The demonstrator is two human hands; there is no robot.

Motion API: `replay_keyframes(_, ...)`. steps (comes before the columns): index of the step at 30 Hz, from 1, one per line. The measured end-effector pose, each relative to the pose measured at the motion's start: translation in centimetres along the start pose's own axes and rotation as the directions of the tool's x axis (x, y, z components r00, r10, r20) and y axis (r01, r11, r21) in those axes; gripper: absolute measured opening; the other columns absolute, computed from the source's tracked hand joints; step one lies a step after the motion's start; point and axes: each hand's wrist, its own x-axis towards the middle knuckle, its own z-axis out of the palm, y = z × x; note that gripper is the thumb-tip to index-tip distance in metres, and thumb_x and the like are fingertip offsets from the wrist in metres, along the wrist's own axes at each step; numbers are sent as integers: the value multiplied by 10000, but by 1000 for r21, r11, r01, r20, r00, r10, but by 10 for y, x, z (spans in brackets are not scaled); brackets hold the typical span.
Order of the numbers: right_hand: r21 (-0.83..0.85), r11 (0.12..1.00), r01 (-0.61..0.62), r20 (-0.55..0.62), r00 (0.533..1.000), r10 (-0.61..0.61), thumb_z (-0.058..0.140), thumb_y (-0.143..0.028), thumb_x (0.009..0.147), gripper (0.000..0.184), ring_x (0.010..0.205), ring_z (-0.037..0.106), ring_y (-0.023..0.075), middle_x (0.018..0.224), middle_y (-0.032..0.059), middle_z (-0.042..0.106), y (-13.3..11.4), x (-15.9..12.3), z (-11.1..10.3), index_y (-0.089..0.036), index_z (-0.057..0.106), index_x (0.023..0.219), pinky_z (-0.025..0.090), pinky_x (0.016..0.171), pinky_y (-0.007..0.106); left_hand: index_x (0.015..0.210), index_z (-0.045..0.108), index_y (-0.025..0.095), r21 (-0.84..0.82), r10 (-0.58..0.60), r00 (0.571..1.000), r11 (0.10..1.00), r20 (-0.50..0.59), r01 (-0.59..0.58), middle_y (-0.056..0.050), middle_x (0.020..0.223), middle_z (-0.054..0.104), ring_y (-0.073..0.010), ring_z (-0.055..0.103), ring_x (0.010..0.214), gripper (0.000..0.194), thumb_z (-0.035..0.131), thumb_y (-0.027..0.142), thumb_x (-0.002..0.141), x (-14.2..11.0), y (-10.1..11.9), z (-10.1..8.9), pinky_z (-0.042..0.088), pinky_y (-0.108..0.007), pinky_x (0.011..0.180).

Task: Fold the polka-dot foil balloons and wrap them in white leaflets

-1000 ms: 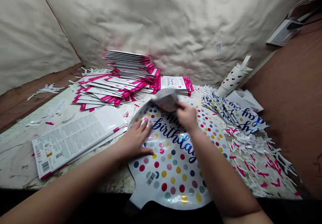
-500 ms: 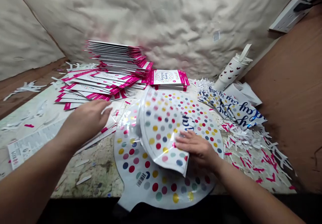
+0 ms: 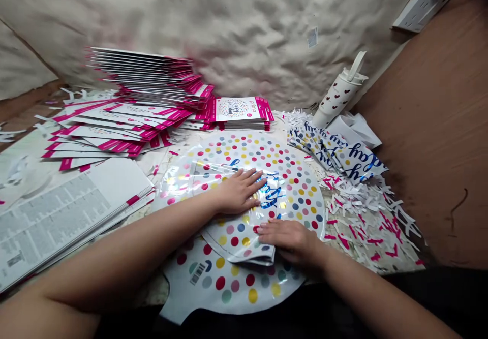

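A round foil balloon (image 3: pixel 293 176) printed with coloured polka dots is laid flat on a speckled worktop (image 3: pixel 150 292), directly below the camera; one side is folded over onto itself, and a doubled flap (image 3: pixel 236 242) is formed across its middle. The left hand (image 3: pixel 240 191) is pressed palm down on the upper part of the fold, fully open, with the fingers slightly spread and nothing gripped; blue foil lettering (image 3: pixel 271 196) is seen just beside the fingertips. The right hand (image 3: pixel 292 240) is laid flat at the flap's right edge, also open, with the fingers held together and nothing pinched. A pile of cards with magenta edges (image 3: pixel 145 77) is stacked beyond the balloon, with more cards (image 3: pixel 107 125) fanned out in front of it; a stack of cards printed with small text (image 3: pixel 64 212) is placed at the left, touched by the left forearm. Folded foil balloons with script lettering (image 3: pixel 339 151) are fanned out at the right; paper shreds (image 3: pixel 362 222) are scattered below them, and a heart-patterned tumbler (image 3: pixel 337 92) is stood behind them.
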Motion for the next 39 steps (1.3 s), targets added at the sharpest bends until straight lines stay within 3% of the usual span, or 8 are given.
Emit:
replay_keyframes(4, 309, 824, -476, -28, 861, 508, 418, -316, 872, 258, 712, 626, 146, 750, 21, 656, 5, 11, -13, -183, 619, 781, 510, 661, 264, 1410, 211, 201, 26, -248, 969, 968, -14, 249, -83, 1480, 183, -255, 123, 1364, 558, 240, 458, 916, -41, -57, -16, 101, -483, 1081)
replay_keyframes(10, 616, 313, -723, 33, 420, 907, 444, -486, 832, 316, 386, 428, 88, 485, -65, 414, 30, 52, -18, -204, 447, 690, 413, 387, 214, 1324, 385, 103, -139, -568, 643, 794, -514, 592, -130, 1341, 449, -224, 378, 1258, 495, 218, 355, 932, -94, -42, -52, 315, -407, 1033)
replay_keyframes(13, 621, 247, -744, 51, 353, 934, 402, -431, 869, 263, 392, 465, 90, 504, -57, 451, 35, 64, -15, -202, 432, 746, 445, 401, 223, 1335, 385, 143, -20, -199, 915, 979, -350, 205, -91, 1374, 421, -202, 351, 1281, 469, 246, 340, 932, -88, 18, -34, 309, -380, 1053)
replay_keyframes(18, 544, 244, -803, -3, 289, 957, 396, -379, 884, 222, 506, 583, 152, 580, 6, 554, 27, 62, -31, -179, 481, 841, 521, 512, 321, 1382, 284, 67, 3, -258, 965, 966, -54, 259, -205, 1442, 224, -382, 145, 1332, 706, 355, 532, 856, -71, 53, 8, 238, -528, 1043)
replay_keyframes(21, 326, 462, -825, -265, 390, 882, 465, -426, 848, 316, 760, 632, 243, 819, 102, 632, 6, 54, -34, -175, 496, 1038, 522, 676, 421, 1405, 235, 122, -35, -289, 957, 957, -13, 288, -195, 1462, 152, -389, 98, 1336, 731, 331, 581, 845, -71, 45, 12, 219, -535, 1043)
replay_keyframes(26, -513, 752, -415, -161, 907, 390, 396, -184, 871, 352, 1136, 495, 325, 1197, 226, 541, -24, 56, 3, -79, 503, 1189, 430, 906, 474, 1390, 272, 92, -46, -263, 965, 964, -25, 261, -222, 1452, 161, -396, 102, 1334, 726, 364, 562, 844, -75, 41, 6, 197, -522, 1052)
replay_keyframes(32, -710, 538, -454, -75, 808, 584, 351, 18, 774, 352, 820, 634, 366, 926, 292, 636, -33, 73, 9, -1, 611, 1010, 509, 593, 467, 1386, 262, 60, -23, -282, 959, 959, 39, 283, -202, 1449, 201, -347, 138, 1341, 653, 378, 430, 861, -67, 40, -4, 224, -469, 1064)
replay_keyframes(39, -502, 843, -192, -278, 959, 53, 456, -180, 835, 571, 1316, 282, 281, 1394, 100, 376, -45, 25, 7, -249, 279, 1373, 294, 1047, 508, 1358, 349, 115, -93, -343, 937, 937, -58, 337, -141, 1398, 366, -234, 338, 1291, 524, 398, 208, 844, -71, 25, -8, 303, -351, 1055)
